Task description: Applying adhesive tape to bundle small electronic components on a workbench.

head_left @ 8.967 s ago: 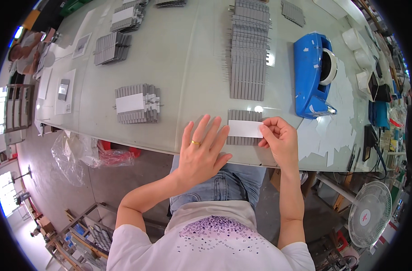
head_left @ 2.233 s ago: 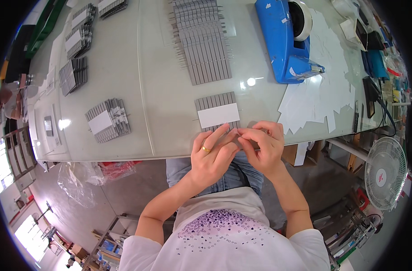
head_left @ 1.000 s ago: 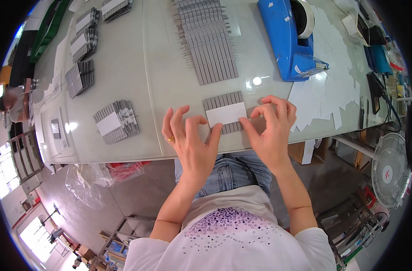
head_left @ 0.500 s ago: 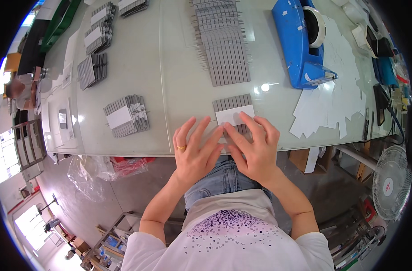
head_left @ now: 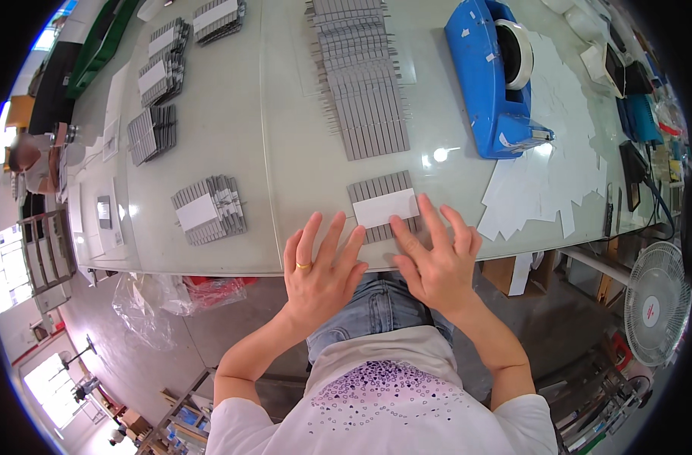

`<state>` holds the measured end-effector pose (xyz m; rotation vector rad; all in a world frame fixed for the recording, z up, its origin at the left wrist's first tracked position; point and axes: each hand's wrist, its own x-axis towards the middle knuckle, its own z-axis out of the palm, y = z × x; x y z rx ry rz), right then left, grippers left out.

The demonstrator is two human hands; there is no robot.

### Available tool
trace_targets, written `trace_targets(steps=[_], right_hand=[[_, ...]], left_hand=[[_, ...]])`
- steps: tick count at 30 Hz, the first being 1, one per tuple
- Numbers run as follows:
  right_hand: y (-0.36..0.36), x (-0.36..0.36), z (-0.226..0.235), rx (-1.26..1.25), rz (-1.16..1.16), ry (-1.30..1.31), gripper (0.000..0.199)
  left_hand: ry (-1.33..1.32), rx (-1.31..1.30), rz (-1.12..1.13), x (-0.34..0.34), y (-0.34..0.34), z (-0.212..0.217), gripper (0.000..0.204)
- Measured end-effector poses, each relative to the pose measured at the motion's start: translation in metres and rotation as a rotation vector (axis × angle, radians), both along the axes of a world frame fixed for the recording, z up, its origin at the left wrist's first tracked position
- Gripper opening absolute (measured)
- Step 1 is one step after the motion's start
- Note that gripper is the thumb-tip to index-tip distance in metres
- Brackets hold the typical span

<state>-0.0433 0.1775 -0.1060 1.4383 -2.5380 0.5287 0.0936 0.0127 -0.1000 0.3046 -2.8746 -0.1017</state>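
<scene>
In front of me on the table lies a small panel of grey strips (head_left: 379, 184) side by side, with a white paper label (head_left: 386, 208) across its middle. My right hand (head_left: 441, 262) has its fingers spread at the label's right end, the index and middle fingertips on or just over it. Just left of the panel, my left hand (head_left: 321, 265) is open, fingers apart, holding nothing. Beyond the panel runs a long overlapping row of similar grey strip panels (head_left: 370, 114), thin pins sticking out along its sides.
A blue tape dispenser (head_left: 479, 83) with a white roll stands at the right, beside a spread of white paper sheets (head_left: 539, 178). Labelled stacks of strip panels (head_left: 198, 213) sit at the left. A fan (head_left: 657, 305) is at the far right, below the table edge.
My hands have moved apart: the left slid off the panel to the left, the right shifted to the label's right end. The whole view has tilted slightly, and more of the label shows.
</scene>
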Motion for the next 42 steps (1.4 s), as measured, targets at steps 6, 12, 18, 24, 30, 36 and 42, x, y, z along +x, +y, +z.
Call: trace_targets(steps=[6,12,18,24,30,36,42], right_hand=[[0.018,-0.008,-0.002,0.039,-0.071,-0.047,0.042],[0.018,-0.007,-0.006,0.009,0.012,-0.079,0.045],[0.030,-0.014,-0.014,-0.069,0.078,-0.110,0.054],[0.034,-0.018,-0.010,-0.193,0.044,-0.181,0.054],[0.033,-0.022,-0.001,-0.203,0.013,-0.165,0.053],[0.013,-0.021,0.004,-0.182,0.053,-0.117,0.050],[-0.008,-0.024,0.010,-0.178,0.092,-0.158,0.038]], left_hand=[[0.013,0.102,-0.023,0.002,0.002,-0.007,0.045],[0.205,0.428,0.079,-0.023,0.019,-0.010,0.062],[0.158,0.461,-0.067,-0.029,0.032,-0.023,0.083],[0.274,0.057,-0.248,0.004,0.026,-0.030,0.051],[0.275,-0.084,-0.099,0.057,-0.031,-0.006,0.038],[0.271,-0.431,0.288,0.085,-0.159,0.021,0.035],[0.125,-0.410,0.215,0.099,-0.176,0.006,0.043]])
